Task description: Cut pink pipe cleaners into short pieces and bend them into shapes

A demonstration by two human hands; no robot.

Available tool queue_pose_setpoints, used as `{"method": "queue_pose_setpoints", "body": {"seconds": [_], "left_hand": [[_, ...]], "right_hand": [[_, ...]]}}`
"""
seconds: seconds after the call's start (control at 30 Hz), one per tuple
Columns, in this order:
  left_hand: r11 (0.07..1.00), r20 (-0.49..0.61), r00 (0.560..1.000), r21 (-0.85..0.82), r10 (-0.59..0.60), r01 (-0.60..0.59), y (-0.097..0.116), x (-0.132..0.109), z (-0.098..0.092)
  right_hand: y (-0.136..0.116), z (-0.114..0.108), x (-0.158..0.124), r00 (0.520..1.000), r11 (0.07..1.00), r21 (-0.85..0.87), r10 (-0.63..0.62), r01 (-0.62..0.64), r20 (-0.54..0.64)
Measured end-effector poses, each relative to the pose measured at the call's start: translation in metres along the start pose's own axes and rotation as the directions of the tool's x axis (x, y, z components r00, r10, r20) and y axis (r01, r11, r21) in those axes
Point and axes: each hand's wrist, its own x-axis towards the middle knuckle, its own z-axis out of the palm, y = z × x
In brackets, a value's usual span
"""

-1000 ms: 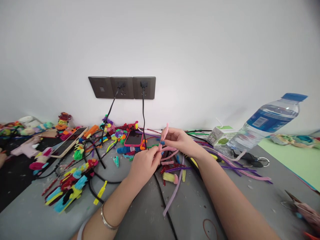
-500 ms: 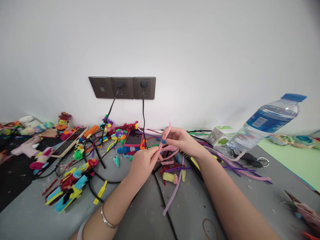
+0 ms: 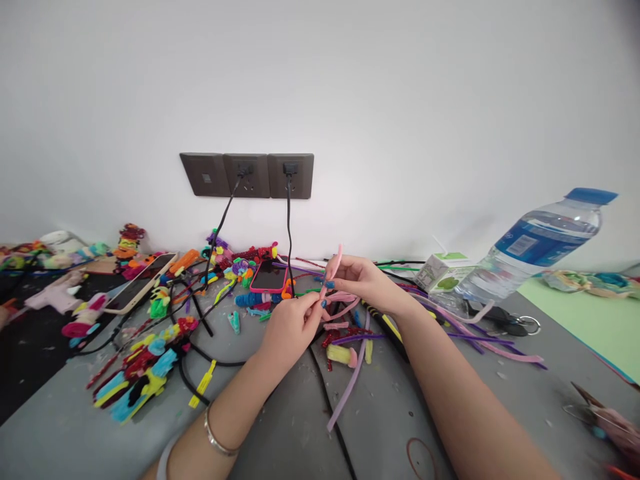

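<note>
Pinching a pink pipe cleaner (image 3: 337,260), the left hand (image 3: 293,325) and right hand (image 3: 366,283) have it between thumbs and fingers, just right of the pink-edged phone (image 3: 266,277). A black plug cord (image 3: 289,227) hangs by the phone's right edge, and a blue fuzzy roll (image 3: 253,299) lies just in front of the phone. A light purple pipe cleaner (image 3: 351,385) and a yellow fuzzy piece (image 3: 339,354) crowd the table (image 3: 283,427) right of the phone. Farther right of the phone are a drink carton (image 3: 443,274) and a water bottle (image 3: 540,240), and far left is a pink glue gun (image 3: 56,297)
</note>
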Motion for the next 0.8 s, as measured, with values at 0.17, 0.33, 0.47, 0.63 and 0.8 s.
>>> {"method": "queue_pose_setpoints", "body": {"seconds": [0.17, 0.33, 0.47, 0.63, 0.8], "left_hand": [[0.909, -0.135, 0.985, -0.416, -0.104, 0.039, -0.004, 0.005, 0.002], [0.813, -0.245, 0.955, -0.582, -0.165, -0.008, -0.005, 0.009, -0.003], [0.674, -0.253, 0.937, -0.738, -0.239, -0.027, -0.003, 0.010, -0.002], [0.350, -0.136, 0.903, -0.937, -0.407, 0.016, -0.002, 0.013, -0.001], [0.181, -0.033, 0.899, -0.982, -0.436, 0.052, -0.003, 0.016, -0.004]], "right_hand": [[-0.001, 0.003, 0.001, 1.000, 1.000, -0.021, -0.002, 0.001, -0.003], [-0.003, 0.005, 0.002, 1.000, 0.999, -0.040, -0.011, 0.011, -0.001], [-0.002, 0.007, 0.003, 0.998, 0.997, -0.058, -0.056, 0.054, -0.031], [0.002, 0.015, 0.007, 0.990, 0.987, -0.099, -0.134, 0.130, -0.035], [0.007, 0.020, 0.009, 0.982, 0.976, -0.111, -0.187, 0.185, -0.001]]}}
